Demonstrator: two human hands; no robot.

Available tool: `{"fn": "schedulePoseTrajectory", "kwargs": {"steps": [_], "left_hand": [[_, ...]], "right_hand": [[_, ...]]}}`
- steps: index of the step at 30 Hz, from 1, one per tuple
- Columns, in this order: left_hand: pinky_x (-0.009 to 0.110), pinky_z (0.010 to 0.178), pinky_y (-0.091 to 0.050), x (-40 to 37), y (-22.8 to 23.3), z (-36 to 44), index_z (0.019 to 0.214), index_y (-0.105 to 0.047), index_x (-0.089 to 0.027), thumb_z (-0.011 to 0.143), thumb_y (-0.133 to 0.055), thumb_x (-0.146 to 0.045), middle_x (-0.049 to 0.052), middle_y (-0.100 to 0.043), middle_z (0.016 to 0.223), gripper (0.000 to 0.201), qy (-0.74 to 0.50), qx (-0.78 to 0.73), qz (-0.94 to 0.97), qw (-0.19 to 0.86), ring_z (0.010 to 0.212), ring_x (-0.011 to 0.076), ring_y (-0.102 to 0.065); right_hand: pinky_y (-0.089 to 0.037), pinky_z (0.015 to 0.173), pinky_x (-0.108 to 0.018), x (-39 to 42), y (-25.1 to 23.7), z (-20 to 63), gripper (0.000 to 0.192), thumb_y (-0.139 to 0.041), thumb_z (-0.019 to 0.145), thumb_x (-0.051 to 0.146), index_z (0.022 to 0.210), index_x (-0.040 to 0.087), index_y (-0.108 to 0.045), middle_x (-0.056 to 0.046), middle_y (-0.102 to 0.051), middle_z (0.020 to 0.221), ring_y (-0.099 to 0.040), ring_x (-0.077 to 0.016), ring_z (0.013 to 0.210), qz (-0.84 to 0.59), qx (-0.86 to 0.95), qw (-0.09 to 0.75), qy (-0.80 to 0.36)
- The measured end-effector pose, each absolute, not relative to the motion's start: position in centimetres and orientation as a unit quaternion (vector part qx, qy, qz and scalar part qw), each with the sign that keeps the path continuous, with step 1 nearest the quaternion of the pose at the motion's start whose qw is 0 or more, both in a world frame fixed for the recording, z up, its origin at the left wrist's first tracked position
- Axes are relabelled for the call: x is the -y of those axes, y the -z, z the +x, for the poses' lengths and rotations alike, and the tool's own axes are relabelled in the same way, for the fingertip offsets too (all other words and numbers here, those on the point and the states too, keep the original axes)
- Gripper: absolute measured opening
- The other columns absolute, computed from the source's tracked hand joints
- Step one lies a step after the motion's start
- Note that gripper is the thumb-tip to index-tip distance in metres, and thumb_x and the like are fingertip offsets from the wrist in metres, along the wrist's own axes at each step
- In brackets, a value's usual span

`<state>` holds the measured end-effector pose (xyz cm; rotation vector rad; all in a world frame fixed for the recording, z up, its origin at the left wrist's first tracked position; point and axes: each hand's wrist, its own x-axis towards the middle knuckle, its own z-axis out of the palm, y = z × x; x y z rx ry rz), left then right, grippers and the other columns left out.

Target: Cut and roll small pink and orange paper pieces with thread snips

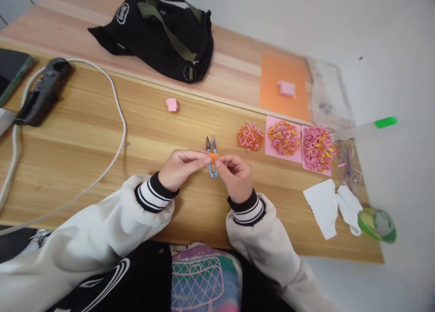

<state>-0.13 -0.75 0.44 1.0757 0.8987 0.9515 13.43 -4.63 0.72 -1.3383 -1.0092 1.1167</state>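
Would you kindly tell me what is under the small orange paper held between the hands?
Blue-handled snips show beneath the orange paper, blades past its far edge and looped handle end past its near edge. The part directly beneath is covered.

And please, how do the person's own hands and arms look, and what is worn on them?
The left hand and right hand are bare, without gloves. Both arms are in loose off-white sleeves, gathered full near the wrists, each ending in a black cuff with white stripes.
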Motion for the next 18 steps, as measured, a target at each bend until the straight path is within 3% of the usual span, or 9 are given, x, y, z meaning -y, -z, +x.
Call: {"fn": "schedulePoseTrajectory", "kwargs": {"steps": [18], "left_hand": [[0.026, 0.071, -0.05, 1.03, -0.34, 0.18, 0.065, -0.071, -0.02, 0.062, -0.071, -0.021, 0.001, -0.07, 0.072, 0.004, -0.453, -0.409, 0.474, 0.634, 0.07, 0.0129, -0.062]], "right_hand": [[-0.035, 0.044, -0.021, 4.75, -0.76, 13.23, 0.011, -0.061, 0.067, 0.026, 0.068, 0.016, -0.058, 0.005, -0.048, 0.05, -0.041, -0.0066, 0.045, -0.552, 0.429, 0.535, -0.474]]}}
